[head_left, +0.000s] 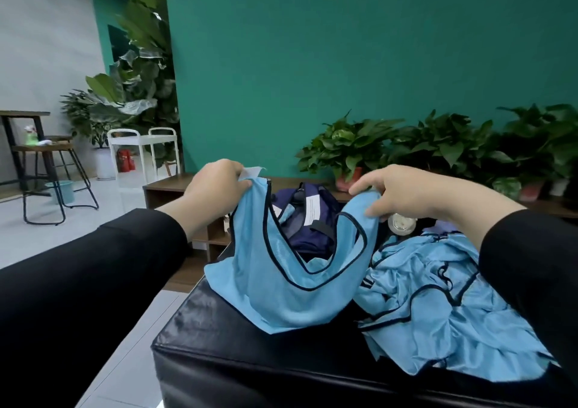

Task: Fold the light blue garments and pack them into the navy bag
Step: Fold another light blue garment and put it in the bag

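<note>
- Black sleeves frame the view at 7 and 4 o'clock, and between them the black glossy padded bench [250,354] carries the work.
- Left hand [215,192], at 11 o'clock of the bench, pinches one shoulder strap of a light blue mesh vest with dark navy piping [266,282]; a white label sticks up just past its fingers.
- Right hand [403,195], at 1 o'clock, grips the other strap, fingers curled round the cloth, so the vest hangs spread between both hands with its hem resting on the bench.
- Navy fabric bag with white tags [306,220] sits behind the vest at 12 o'clock, seen through the neck opening; whether its mouth stands open I cannot tell.
- Crumpled heap of more light blue vests [438,307] lies at 3 o'clock, touching the held one.
- Small clear round-topped container [402,223] sits just under the right hand.
- Risks, as I judge them: slippery mesh may slide off the glossy bench at 9 o'clock during folding; the hem may snag the heap and drag it; a careless sweep could knock the container; uneven straps would give a skewed fold.
</note>
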